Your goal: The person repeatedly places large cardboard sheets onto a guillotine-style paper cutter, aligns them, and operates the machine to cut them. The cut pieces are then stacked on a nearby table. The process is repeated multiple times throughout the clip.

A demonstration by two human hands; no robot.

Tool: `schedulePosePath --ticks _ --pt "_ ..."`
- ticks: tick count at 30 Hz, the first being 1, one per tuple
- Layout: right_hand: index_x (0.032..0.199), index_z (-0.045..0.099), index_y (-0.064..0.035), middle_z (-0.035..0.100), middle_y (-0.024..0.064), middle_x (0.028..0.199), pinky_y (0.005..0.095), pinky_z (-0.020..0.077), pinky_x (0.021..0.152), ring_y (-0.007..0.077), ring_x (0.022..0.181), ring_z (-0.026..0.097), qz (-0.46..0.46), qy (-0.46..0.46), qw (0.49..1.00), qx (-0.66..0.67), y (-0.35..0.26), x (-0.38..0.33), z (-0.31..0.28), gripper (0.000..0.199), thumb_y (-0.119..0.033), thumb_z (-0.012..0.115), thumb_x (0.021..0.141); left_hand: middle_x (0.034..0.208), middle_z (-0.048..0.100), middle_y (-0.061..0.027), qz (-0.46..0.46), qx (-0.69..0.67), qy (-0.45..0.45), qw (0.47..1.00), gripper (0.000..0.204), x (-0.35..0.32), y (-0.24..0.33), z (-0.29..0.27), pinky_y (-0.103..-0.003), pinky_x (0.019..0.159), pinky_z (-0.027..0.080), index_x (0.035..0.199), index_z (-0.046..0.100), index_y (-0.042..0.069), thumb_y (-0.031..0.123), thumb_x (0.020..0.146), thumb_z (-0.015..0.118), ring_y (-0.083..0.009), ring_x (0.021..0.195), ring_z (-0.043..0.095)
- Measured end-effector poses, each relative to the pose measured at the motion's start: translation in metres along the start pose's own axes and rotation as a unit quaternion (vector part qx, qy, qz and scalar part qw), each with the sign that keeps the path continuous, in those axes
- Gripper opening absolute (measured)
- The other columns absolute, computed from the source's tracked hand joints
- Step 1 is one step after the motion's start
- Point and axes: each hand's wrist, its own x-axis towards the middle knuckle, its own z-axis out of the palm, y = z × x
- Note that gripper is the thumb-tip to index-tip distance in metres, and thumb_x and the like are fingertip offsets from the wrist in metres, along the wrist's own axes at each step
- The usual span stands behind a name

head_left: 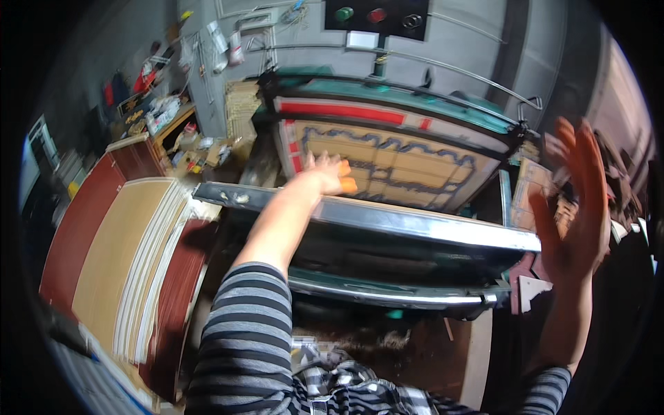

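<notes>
My left hand [324, 171] reaches forward over the metal front bar [429, 223] of a green machine. Its fingers are spread above a tan board [432, 164] with a dark wavy pattern and dark lines on it. Bright orange shows on two of the fingers; whether they touch the board I cannot tell. At the right, my right hand [579, 207] is raised with fingers up and apart, holding nothing, beside the bar's right end. A red strip [339, 109] runs along the frame behind the board.
Stacked panels [114, 259], tan, white and dark red, lean at the left. A lower metal rail [394, 299] crosses in front of me. A control box [377, 19] with round buttons stands at the back. Behind the panels is a cluttered workbench [173, 124].
</notes>
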Motion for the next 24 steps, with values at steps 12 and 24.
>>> schedulePosePath --ticks 12,24 --pt "0.127 0.055 -0.0007 0.062 0.0123 0.109 0.0305 0.0517 0.082 0.0192 0.095 0.064 0.44 0.001 0.898 -0.026 -0.071 -0.251 -0.086 0.047 0.0 0.068 0.082 0.096 0.063 -0.011 0.465 -0.266 0.367 0.761 0.03 -0.121 0.136 0.003 -0.041 0.087 0.048 0.096 0.067 0.006 0.024 0.075 0.075 -0.0315 0.096 0.061" --pt "0.116 0.061 0.002 0.06 0.0195 0.117 0.035 0.049 0.09 0.0323 0.105 0.061 0.523 -0.041 0.847 0.088 -0.094 -0.301 -0.029 0.038 -0.006 0.072 0.081 0.095 0.067 -0.0097 0.494 -0.261 0.332 0.76 0.024 -0.236 0.137 0.008 -0.038 0.076 0.053 0.09 0.069 0.003 0.019 0.074 0.078 -0.0278 0.087 0.065"
